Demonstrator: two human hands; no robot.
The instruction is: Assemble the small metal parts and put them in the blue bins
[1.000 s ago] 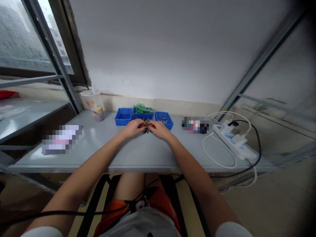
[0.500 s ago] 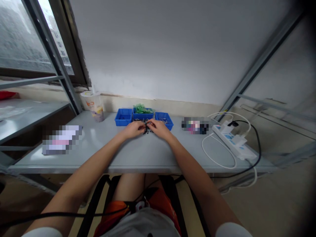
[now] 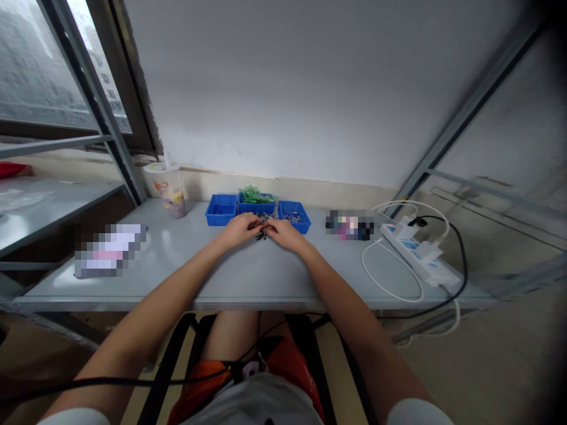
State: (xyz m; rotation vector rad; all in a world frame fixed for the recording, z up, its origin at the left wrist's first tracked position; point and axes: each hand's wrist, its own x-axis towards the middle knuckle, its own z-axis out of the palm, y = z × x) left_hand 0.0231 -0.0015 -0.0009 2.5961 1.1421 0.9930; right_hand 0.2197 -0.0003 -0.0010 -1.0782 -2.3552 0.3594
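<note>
My left hand (image 3: 243, 229) and my right hand (image 3: 283, 232) meet at the middle of the table, fingertips pinched close together. What they pinch is too small to make out. Around and under the fingers lies a pile of small dark and silvery screw-like pieces (image 3: 261, 235), partly hidden by the hands. Just behind stand three blue trays. The left tray (image 3: 221, 219) has a few dark bits at its bottom. Green plastic pieces (image 3: 251, 195) heap up in the middle tray (image 3: 256, 208). Thin silvery pieces (image 3: 291, 216) lie in the right tray (image 3: 305, 226).
A lidded drink cup (image 3: 170, 192) stands at the back left, with a blurred-out phone-like object (image 3: 110, 251) nearer me. To the right are another blurred-out object (image 3: 349, 225) and a white power strip (image 3: 423, 257) with plugs and looping cables (image 3: 465, 260). A wall rises behind the table (image 3: 257, 277).
My right hand's fingers have shifted slightly down and curled closer toward the left fingertips. The trays and other objects stay where they were.
</note>
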